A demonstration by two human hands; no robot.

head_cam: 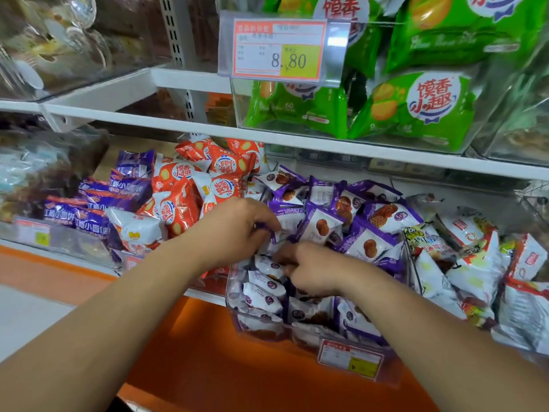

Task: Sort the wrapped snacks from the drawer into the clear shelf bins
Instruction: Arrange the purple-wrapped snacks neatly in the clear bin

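Observation:
Both hands work inside a clear shelf bin (237, 315) packed with several purple-and-white wrapped snacks (368, 242). My left hand (240, 226) curls over the top of the pile and pinches the purple edge of one packet (286, 223). Just below it, my right hand (306, 269) is fisted round another purple-and-white packet (267, 266) in the bin's front row. The fingertips of both hands are partly hidden among the wrappers.
Left of the bin lie orange-and-white snack packs (184, 200) and dark purple packs (98, 203). A bin of white, red and yellow packs (475, 263) stands to the right. Green packs (416, 108) fill a clear bin on the upper shelf behind a price tag (279, 49). An orange ledge (225, 358) runs below.

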